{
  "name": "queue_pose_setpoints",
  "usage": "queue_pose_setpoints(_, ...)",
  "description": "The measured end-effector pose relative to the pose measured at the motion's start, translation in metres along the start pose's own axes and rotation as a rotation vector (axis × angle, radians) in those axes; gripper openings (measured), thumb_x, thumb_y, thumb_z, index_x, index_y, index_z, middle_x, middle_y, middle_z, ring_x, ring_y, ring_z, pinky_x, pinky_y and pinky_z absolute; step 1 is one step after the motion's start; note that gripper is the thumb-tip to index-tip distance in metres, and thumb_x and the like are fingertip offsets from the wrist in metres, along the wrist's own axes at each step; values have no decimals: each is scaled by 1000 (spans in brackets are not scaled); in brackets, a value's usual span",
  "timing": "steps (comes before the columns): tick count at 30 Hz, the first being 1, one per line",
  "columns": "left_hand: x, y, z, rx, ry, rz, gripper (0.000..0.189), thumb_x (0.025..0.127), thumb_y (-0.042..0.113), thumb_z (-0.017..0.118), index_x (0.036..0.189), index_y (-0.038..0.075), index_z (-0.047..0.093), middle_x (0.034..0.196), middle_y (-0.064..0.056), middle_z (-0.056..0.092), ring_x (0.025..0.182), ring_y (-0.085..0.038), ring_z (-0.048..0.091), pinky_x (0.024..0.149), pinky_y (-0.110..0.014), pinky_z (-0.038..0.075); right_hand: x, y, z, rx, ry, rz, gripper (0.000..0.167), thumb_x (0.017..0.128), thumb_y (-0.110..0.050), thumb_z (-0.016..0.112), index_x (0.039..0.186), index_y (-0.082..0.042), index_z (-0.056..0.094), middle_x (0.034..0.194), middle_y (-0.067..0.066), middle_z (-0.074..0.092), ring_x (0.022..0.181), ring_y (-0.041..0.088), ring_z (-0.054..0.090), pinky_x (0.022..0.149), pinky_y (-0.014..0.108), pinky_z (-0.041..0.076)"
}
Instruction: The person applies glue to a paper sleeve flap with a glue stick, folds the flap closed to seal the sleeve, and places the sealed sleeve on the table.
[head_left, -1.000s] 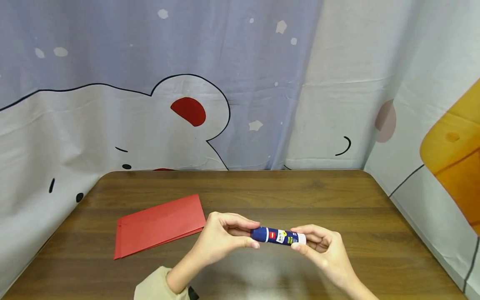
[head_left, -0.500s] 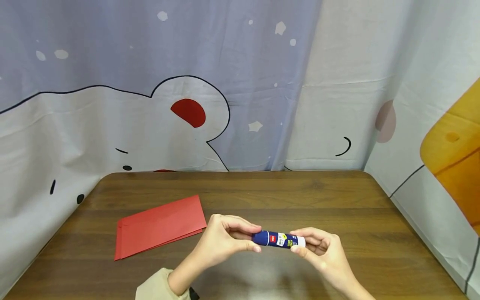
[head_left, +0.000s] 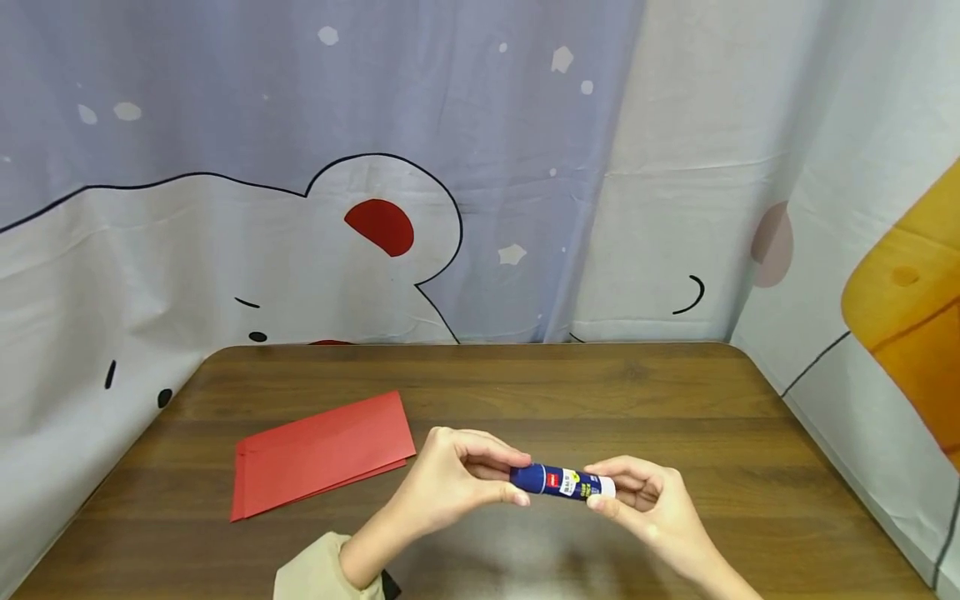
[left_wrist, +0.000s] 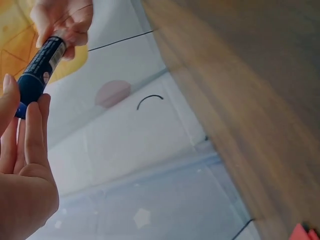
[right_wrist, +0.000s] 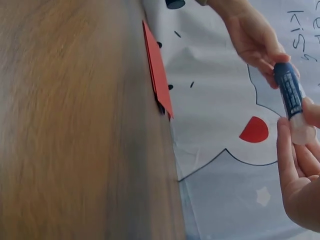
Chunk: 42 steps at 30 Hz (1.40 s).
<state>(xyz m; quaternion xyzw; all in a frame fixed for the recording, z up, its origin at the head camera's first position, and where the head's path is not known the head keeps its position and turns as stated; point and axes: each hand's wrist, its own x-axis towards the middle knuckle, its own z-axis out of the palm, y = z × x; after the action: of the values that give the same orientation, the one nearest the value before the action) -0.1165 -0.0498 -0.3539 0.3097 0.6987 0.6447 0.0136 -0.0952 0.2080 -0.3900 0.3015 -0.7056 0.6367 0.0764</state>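
Note:
A dark blue glue stick (head_left: 562, 482) with a white end is held level above the table between both hands. My left hand (head_left: 453, 479) pinches its blue cap end between thumb and fingers. At the white base end, my right hand (head_left: 648, 504) grips it with thumb and fingertips. In the left wrist view the glue stick (left_wrist: 42, 65) runs from the near left fingers up to the other hand. The right wrist view shows the white end of the glue stick (right_wrist: 301, 129) in the right fingers. The cap is on.
Red envelopes (head_left: 326, 454) lie overlapped on the left of the brown wooden table (head_left: 600, 392). Behind the table hangs a printed curtain (head_left: 517, 167) that also runs along both sides.
Both hands have shifted very slightly to the right and down in the head view with the glue stick between them. Their hold on it looks the same.

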Motion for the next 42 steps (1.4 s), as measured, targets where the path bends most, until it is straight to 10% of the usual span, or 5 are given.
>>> queue_pose_setpoints(15,19,6,14,136,-26,177,24,74,4,81,96,1,74,99,-11,74,87,-7,70,74,-27,58,8,4,-4,-384,-50,-69,37,75,0,78,109,-12,68,98,-4,72,84,4,67,74,21,53)
queue_pose_setpoints(42,1,-1,3,502,-27,57,20,81,10,73,100,17,76,100,7,74,93,-3,67,79,-21,53,16,59,-51,-600,17,330,32,70,-15,84,92,-11,62,80,-2,73,72,4,68,66,21,54)
